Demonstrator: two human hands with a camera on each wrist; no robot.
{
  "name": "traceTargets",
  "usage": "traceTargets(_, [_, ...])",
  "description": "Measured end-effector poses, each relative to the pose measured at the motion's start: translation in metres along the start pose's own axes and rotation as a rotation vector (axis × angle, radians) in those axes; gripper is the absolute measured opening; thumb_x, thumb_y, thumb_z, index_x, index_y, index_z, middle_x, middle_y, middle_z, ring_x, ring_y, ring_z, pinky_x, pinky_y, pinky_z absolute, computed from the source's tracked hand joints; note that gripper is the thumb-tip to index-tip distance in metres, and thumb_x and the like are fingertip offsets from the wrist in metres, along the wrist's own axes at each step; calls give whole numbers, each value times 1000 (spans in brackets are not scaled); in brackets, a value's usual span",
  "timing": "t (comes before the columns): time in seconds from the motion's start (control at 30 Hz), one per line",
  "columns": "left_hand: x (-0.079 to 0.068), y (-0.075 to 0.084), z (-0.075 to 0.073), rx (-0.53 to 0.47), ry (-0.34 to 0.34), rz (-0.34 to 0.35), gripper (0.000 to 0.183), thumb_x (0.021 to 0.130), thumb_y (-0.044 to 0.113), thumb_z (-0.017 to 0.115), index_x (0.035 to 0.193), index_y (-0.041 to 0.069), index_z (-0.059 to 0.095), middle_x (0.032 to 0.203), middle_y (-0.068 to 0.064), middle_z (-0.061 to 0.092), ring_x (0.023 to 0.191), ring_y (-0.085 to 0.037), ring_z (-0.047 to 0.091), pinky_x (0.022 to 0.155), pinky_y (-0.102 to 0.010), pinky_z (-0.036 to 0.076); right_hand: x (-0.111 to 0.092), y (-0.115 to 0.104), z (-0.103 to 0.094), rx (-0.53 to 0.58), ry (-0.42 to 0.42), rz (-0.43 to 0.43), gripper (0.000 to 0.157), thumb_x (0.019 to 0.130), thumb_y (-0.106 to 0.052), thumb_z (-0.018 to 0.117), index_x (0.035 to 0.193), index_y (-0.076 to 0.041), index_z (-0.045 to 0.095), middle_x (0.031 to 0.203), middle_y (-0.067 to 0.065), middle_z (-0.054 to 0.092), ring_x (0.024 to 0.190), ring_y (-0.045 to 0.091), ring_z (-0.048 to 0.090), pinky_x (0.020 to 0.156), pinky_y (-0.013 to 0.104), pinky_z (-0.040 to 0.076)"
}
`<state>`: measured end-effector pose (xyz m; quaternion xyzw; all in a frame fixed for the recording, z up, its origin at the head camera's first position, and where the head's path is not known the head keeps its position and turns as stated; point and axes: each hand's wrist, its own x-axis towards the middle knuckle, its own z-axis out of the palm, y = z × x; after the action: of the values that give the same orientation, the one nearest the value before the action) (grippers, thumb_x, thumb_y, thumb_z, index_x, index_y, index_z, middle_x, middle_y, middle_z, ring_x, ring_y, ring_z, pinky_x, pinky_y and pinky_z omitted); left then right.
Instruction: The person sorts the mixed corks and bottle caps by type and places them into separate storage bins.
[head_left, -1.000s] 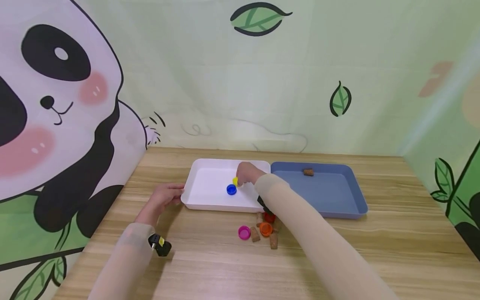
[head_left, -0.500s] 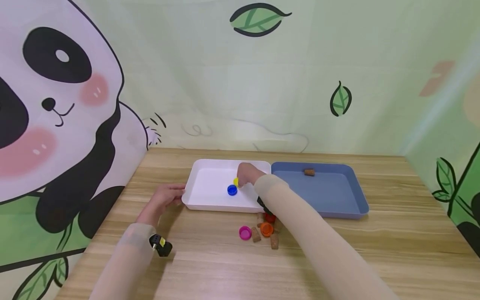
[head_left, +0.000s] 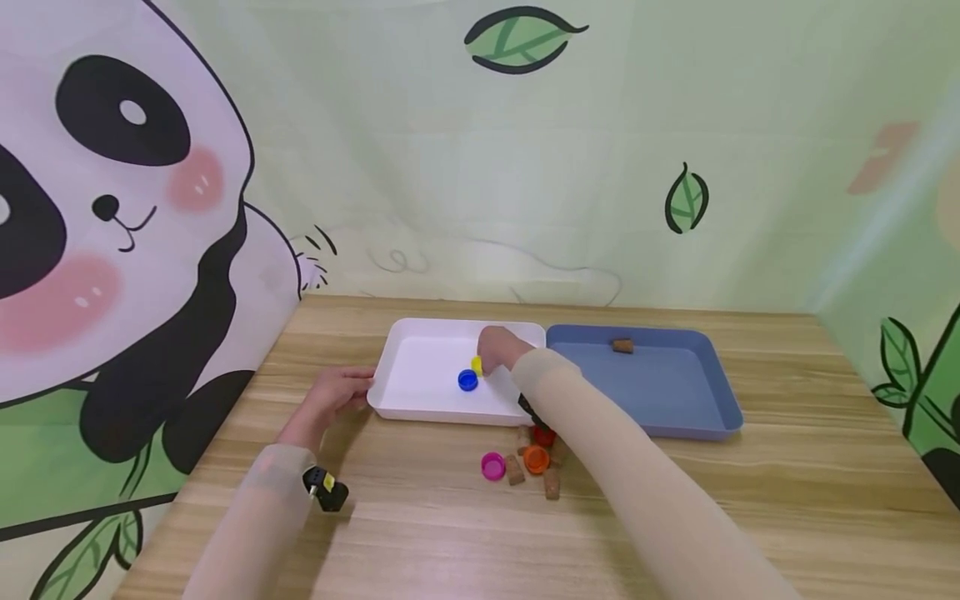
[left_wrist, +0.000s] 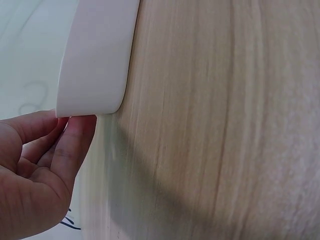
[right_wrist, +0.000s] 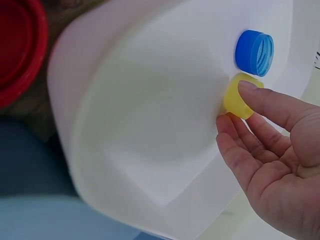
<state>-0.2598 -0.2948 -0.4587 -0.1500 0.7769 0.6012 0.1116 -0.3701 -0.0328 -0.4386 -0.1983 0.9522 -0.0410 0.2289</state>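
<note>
In the head view, a white tray lies on the wooden table, holding a blue bottle cap and a yellow bottle cap. My right hand reaches into this tray and pinches the yellow cap, thumb on one side and fingertips on the other. The blue cap sits right beside it, its hollow side showing. At the tray's left end, my left hand touches the outer wall and rim with thumb and fingertips, its fingers fairly straight.
A blue-grey tray adjoins the white one, with one brown cork piece inside. In front lie a pink cap, an orange cap, a red cap and several cork pieces, partly hidden by the right arm.
Both hands keep their places at the white tray and the yellow cap. The whole head view has shifted slightly.
</note>
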Motion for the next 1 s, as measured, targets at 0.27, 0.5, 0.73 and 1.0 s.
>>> traceTargets(0.27, [0, -1, 1, 11, -7, 8, 45, 101, 2, 57, 141, -16, 49, 116, -17, 72, 75, -1, 63, 68, -15, 57, -6, 2, -6, 56, -35, -2, 39, 95, -10, 71, 133, -2, 66, 139, 13, 64, 122, 26, 59, 117, 35, 48])
traceTargets(0.5, [1, -1, 0, 24, -4, 2, 45, 102, 3, 57, 143, -15, 49, 126, -22, 68, 76, -1, 62, 69, -15, 57, 16, 14, -11, 82, -24, -44, 43, 90, -13, 75, 131, -3, 67, 136, 11, 66, 118, 25, 62, 109, 36, 53])
traceTargets(0.73, [0, 2, 0, 25, -10, 3, 46, 102, 2, 57, 143, -15, 48, 115, -15, 72, 75, -1, 62, 69, -15, 56, 77, 51, -12, 173, 47, -157, 36, 85, -21, 82, 119, -14, 73, 117, 1, 73, 100, 19, 65, 89, 30, 57])
traceTargets(1.0, [-1, 2, 1, 21, -13, -10, 46, 101, 3, 58, 143, -14, 49, 94, 1, 72, 71, -3, 61, 65, -16, 55, -41, 27, -68, 246, 112, -224, 34, 95, -17, 72, 126, -5, 69, 121, 12, 72, 109, 26, 65, 99, 35, 57])
